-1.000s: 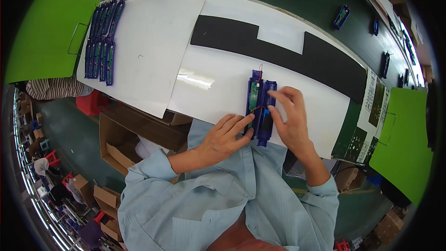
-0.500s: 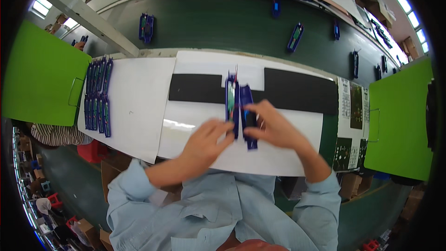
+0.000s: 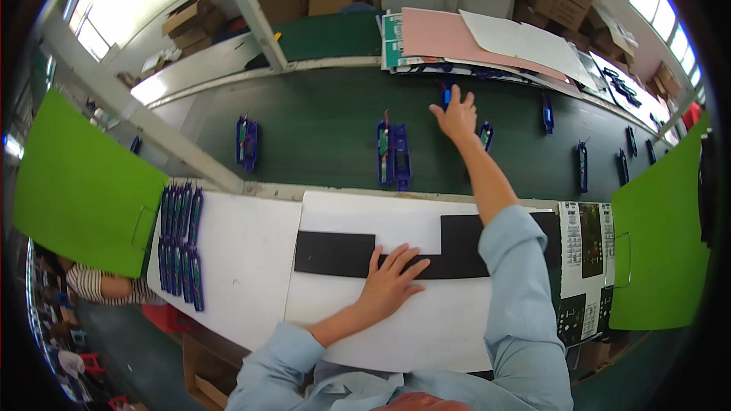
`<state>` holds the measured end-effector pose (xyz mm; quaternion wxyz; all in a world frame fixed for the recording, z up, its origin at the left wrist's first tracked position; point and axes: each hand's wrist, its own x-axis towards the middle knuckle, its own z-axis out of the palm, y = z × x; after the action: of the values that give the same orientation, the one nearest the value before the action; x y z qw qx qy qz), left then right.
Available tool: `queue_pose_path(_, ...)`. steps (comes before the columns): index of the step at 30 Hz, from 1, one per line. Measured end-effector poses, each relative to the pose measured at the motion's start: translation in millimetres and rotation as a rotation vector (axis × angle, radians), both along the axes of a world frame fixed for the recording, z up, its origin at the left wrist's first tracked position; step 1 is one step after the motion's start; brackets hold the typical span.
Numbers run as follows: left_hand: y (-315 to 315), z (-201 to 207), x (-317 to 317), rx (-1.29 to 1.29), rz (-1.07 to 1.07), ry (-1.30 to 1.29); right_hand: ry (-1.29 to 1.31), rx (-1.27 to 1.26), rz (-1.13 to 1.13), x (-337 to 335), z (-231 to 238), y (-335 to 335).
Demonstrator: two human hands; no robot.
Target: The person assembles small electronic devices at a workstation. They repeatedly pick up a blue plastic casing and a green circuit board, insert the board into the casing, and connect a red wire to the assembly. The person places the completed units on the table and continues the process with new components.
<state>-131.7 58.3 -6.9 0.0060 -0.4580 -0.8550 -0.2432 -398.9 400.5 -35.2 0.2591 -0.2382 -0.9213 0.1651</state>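
My right hand (image 3: pixel 458 116) stretches over the green belt, fingers apart and holding nothing. Its fingertips are at a small blue plastic housing (image 3: pixel 446 95) by the belt's far side; whether they touch it I cannot tell. My left hand (image 3: pixel 391 283) rests with spread fingers on the work board, over the edge of a black strip (image 3: pixel 335 253). On the belt in front of me lies an opened blue housing, its circuit-board half (image 3: pixel 384 154) beside its other half (image 3: pixel 400 156). Another housing with a green board (image 3: pixel 486 135) is partly hidden by my right forearm.
Rows of blue housings (image 3: pixel 181 213) lie on the white board at left. More housings sit along the belt (image 3: pixel 320 122), one at left (image 3: pixel 247 143). Green panels (image 3: pixel 84 183) (image 3: pixel 659 236) flank the table. Stacked sheets (image 3: pixel 487 42) lie beyond the belt.
Both hands have let go of the two housing halves, which now lie on the belt. My right hand has moved far forward; my left has come down flat on the board. The view has tilted up.
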Motion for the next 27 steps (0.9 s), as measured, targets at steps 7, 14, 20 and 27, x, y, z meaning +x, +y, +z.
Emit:
queue_pose_path(7, 42.1, 18.5, -55.1, -0.038, -0.192, -0.193, 0.119, -0.371, 0.204, 31.7, -1.1, 26.8)
queue_pose_path(14, 180.4, -29.4, -156.9, 0.097, -0.052, 0.176, 0.348, -0.787, 0.372, 289.7, 132.3, -57.7)
queue_pose_path(20, 186.6, -9.4, -137.4, 0.263, -0.188, 0.208, 0.212, -0.566, 0.439, 456.9, 103.7, -122.5)
queue_pose_path(27, -56.5, 44.9, 66.7, 0.18, -0.107, 0.031, 0.02, -0.426, 0.535, 510.9, 47.9, -218.6)
